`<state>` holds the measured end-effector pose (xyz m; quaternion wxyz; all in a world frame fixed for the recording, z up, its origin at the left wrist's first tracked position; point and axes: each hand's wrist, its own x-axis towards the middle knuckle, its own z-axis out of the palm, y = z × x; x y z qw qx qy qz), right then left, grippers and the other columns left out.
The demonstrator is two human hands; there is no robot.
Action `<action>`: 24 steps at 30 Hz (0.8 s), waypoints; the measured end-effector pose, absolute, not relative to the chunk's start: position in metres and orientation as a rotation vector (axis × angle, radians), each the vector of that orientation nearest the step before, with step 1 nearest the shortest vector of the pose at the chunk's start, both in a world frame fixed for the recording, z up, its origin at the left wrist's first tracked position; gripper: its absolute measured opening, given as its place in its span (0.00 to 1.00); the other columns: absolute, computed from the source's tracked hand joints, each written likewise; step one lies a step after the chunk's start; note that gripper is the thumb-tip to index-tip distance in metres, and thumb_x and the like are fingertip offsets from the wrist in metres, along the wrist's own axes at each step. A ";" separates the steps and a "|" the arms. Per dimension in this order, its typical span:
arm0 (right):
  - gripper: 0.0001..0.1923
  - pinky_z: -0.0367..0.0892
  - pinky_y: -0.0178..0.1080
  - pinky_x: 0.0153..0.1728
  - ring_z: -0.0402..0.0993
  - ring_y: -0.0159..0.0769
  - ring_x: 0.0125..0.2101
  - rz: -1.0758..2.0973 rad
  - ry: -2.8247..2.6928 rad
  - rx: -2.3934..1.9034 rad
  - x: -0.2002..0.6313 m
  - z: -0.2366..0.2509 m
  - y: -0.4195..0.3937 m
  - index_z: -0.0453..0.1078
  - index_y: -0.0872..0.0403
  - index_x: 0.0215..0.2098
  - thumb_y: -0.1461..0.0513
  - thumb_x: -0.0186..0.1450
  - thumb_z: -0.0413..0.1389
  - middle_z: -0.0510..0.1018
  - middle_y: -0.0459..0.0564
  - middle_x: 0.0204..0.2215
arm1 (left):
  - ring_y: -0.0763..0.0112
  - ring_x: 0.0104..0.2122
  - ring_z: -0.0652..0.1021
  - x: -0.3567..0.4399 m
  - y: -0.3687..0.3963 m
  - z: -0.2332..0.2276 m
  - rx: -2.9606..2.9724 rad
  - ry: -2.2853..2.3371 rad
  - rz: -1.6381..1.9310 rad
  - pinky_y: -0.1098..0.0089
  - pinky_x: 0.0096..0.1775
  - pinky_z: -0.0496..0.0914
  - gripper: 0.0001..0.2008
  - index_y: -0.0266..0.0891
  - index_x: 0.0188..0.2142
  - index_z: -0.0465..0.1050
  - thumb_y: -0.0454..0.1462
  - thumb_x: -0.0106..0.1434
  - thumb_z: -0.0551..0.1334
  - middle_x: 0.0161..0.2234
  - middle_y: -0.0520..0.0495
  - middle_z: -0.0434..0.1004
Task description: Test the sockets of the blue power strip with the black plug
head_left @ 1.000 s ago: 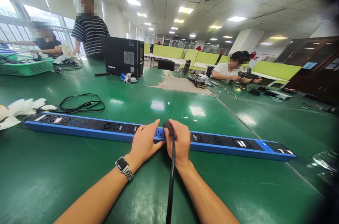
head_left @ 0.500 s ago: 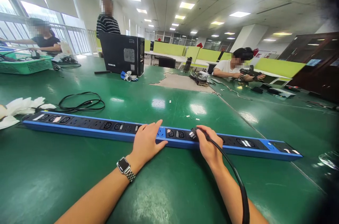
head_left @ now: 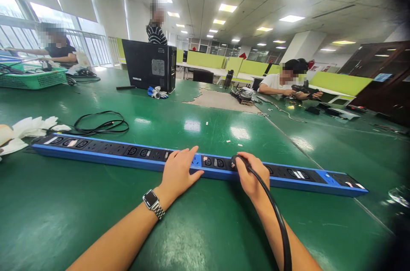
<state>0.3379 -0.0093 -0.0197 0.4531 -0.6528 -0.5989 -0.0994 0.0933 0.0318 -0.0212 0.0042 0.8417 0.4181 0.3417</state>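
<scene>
A long blue-and-black power strip (head_left: 121,162) lies across the green table, its rows of sockets facing up. My left hand (head_left: 179,170) grips it near the middle, fingers over the top and thumb along the front side. Between the fingers of my right hand (head_left: 256,177) is a black plug (head_left: 234,162), held down at a socket right of the middle. The fingers hide how far the plug sits in. From it a thick black power cord (head_left: 277,207) runs back over my right forearm.
Behind the strip stand a black computer case (head_left: 145,66), gloves (head_left: 157,92) and a coiled black cable (head_left: 102,123). A green basket (head_left: 41,78) holds cables at far left. One person (head_left: 156,33) stands behind the case; others sit at left and right.
The plug in my right hand has moved down against the strip; its prongs no longer show. The standing person has moved right. My left hand stays on the strip.
</scene>
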 end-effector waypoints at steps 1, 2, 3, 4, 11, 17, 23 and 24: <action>0.17 0.67 0.43 0.42 0.76 0.42 0.38 -0.242 -1.480 -1.619 0.337 -0.020 -0.010 0.75 0.54 0.40 0.53 0.65 0.50 0.81 0.53 0.37 | 0.56 0.53 0.75 0.093 0.032 -0.021 2.637 1.310 1.073 0.56 0.55 0.65 0.33 0.40 0.60 0.62 0.43 0.58 0.68 0.54 0.41 0.75; 0.17 0.67 0.43 0.42 0.75 0.43 0.38 -0.244 -1.482 -1.627 0.336 -0.019 -0.010 0.75 0.54 0.40 0.53 0.65 0.50 0.81 0.53 0.37 | 0.56 0.53 0.75 0.093 0.032 -0.021 2.638 1.309 1.074 0.56 0.55 0.65 0.33 0.40 0.60 0.62 0.43 0.58 0.68 0.54 0.41 0.75; 0.17 0.67 0.43 0.42 0.75 0.43 0.38 -0.251 -1.489 -1.634 0.334 -0.019 -0.010 0.75 0.54 0.40 0.53 0.65 0.50 0.81 0.53 0.37 | 0.56 0.53 0.75 0.093 0.032 -0.022 2.639 1.307 1.076 0.56 0.55 0.65 0.33 0.41 0.60 0.62 0.43 0.58 0.68 0.54 0.41 0.75; 0.17 0.67 0.44 0.43 0.75 0.43 0.38 -0.261 -1.502 -1.637 0.333 -0.018 -0.011 0.75 0.54 0.40 0.53 0.65 0.50 0.81 0.53 0.37 | 0.56 0.53 0.75 0.093 0.032 -0.022 2.642 1.304 1.077 0.56 0.55 0.65 0.33 0.41 0.60 0.62 0.43 0.58 0.68 0.54 0.41 0.75; 0.17 0.66 0.45 0.43 0.75 0.46 0.40 -0.295 -1.507 -1.716 0.323 -0.016 -0.011 0.74 0.54 0.41 0.53 0.64 0.50 0.81 0.54 0.38 | 0.56 0.53 0.74 0.093 0.031 -0.021 2.650 1.300 1.065 0.56 0.55 0.65 0.33 0.41 0.61 0.61 0.43 0.58 0.67 0.53 0.41 0.75; 0.18 0.67 0.45 0.40 0.75 0.46 0.37 -0.267 -1.492 -1.720 0.330 -0.021 -0.011 0.75 0.54 0.40 0.51 0.64 0.50 0.81 0.54 0.36 | 0.57 0.53 0.74 0.092 0.031 -0.020 2.661 1.288 1.051 0.56 0.55 0.65 0.32 0.40 0.61 0.61 0.43 0.59 0.67 0.53 0.41 0.75; 0.18 0.68 0.45 0.41 0.77 0.45 0.39 -0.272 -1.488 -1.666 0.331 -0.024 -0.011 0.75 0.54 0.41 0.52 0.65 0.51 0.81 0.55 0.38 | 0.56 0.53 0.74 0.092 0.031 -0.020 2.669 1.277 1.038 0.55 0.55 0.65 0.32 0.39 0.61 0.61 0.42 0.59 0.67 0.54 0.40 0.75; 0.18 0.68 0.44 0.41 0.77 0.45 0.38 -0.273 -1.495 -1.660 0.332 -0.025 -0.011 0.75 0.54 0.41 0.52 0.65 0.51 0.81 0.55 0.38 | 0.56 0.53 0.74 0.092 0.030 -0.020 2.668 1.279 1.042 0.55 0.55 0.65 0.32 0.39 0.61 0.61 0.42 0.59 0.67 0.54 0.40 0.75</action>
